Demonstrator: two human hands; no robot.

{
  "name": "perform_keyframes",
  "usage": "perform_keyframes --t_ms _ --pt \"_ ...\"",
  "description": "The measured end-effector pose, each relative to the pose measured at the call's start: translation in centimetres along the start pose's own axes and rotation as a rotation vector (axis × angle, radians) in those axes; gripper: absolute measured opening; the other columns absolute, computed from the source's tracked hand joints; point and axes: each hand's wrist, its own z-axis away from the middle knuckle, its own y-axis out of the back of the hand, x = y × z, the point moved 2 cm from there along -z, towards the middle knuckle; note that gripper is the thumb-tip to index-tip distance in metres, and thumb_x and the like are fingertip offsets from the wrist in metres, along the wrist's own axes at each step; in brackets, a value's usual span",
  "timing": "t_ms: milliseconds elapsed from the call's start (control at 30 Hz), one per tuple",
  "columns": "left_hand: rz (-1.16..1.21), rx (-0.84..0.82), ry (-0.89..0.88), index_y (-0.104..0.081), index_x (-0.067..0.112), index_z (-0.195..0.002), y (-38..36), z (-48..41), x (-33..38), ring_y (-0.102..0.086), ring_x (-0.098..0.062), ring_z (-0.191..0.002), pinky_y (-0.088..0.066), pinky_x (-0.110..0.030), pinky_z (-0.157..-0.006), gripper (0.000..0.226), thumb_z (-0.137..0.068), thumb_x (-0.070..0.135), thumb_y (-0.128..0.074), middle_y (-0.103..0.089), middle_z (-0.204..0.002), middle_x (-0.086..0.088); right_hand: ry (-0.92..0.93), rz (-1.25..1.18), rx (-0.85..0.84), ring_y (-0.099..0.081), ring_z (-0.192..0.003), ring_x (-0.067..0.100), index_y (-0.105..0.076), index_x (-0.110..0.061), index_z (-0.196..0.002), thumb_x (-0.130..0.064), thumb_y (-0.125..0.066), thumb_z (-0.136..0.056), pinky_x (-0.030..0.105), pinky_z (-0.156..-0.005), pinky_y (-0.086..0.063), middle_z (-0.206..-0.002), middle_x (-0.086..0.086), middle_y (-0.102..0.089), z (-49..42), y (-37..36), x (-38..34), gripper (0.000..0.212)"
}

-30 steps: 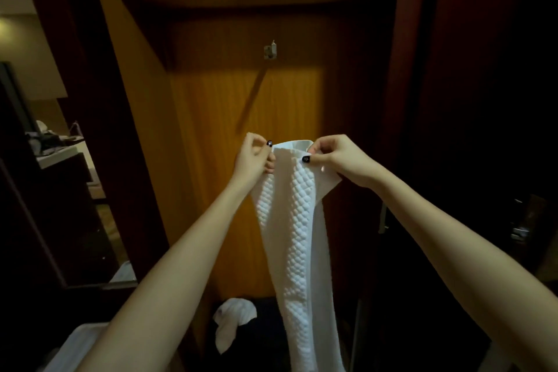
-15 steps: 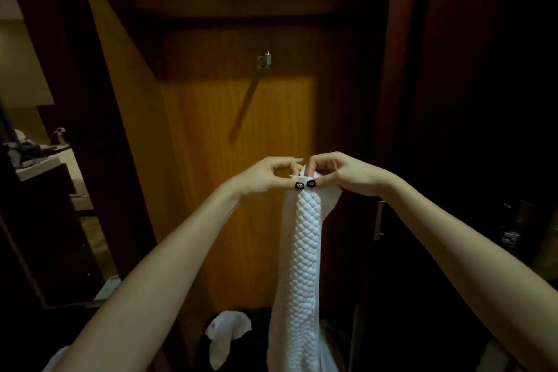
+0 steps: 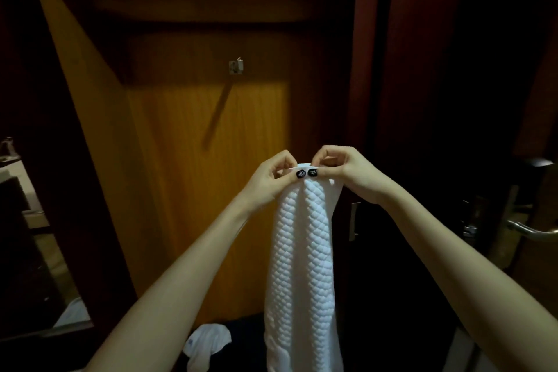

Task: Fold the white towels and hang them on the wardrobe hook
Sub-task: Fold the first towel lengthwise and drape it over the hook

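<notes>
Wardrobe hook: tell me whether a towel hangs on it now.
No, the wardrobe hook is bare; the left hand and right hand pinch the white towel by its top edge, lower in the view.

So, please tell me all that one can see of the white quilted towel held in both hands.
The white quilted towel looks like thick cotton with a diamond pattern. Folded into a narrow strip, it hangs straight down, its lower end out of view. The left hand and the right hand pinch its top edge, thumbs side by side. It is below the small metal hook, not touching it.
</notes>
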Motion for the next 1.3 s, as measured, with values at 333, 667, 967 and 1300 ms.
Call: perform_keyframes --t_ms 333,667,967,1300 --pt "-0.079 0.106 -0.052 -0.050 0.010 -0.083 0.9 0.5 0.3 -0.044 -0.006 -0.064 -0.036 -0.018 -0.055 0.020 -0.093 0.025 -0.059 -0.051 -0.073 0.004 0.052 0.103 0.350 -0.057 -0.076 0.015 -0.063 -0.012 -0.076 -0.008 -0.068 -0.085 0.040 -0.076 -0.048 -0.077 0.001 -0.061 1.3 -1.4 1.7 0.011" --pt "-0.216 -0.039 0.022 -0.057 0.016 -0.091 1.8 1.3 0.6 -0.055 0.003 -0.079 -0.044 -0.012 -0.071 0.020 -0.088 0.034 -0.064 -0.059 -0.083 0.019 0.116 0.127 0.254 -0.046 -0.067 0.002 -0.053 -0.017 -0.081 -0.004 -0.059 -0.092 0.017 -0.062 -0.038 -0.074 -0.007 -0.053 0.6 -3.8 1.6 0.018" --pt "-0.274 0.232 -0.072 -0.051 0.003 -0.079 1.4 2.2 1.0 -0.048 -0.008 -0.066 -0.040 -0.026 -0.060 0.023 -0.088 0.016 -0.068 -0.055 -0.072 -0.008 0.177 -0.048 0.342 -0.063 -0.078 0.000 -0.062 -0.016 -0.091 -0.009 -0.066 -0.090 0.014 -0.070 -0.049 -0.081 -0.010 -0.067 0.5 -5.9 2.1 0.008" --pt "-0.276 0.387 -0.060 -0.052 0.016 -0.066 2.7 2.5 -0.4 -0.042 -0.002 -0.057 -0.033 -0.020 -0.050 0.030 -0.076 0.030 -0.078 -0.049 -0.060 0.012 0.221 0.163 0.455 -0.063 -0.073 0.006 -0.057 -0.021 -0.076 -0.007 -0.065 -0.089 0.019 -0.064 -0.048 -0.077 -0.005 -0.065 -0.2 -6.1 1.7 0.020"
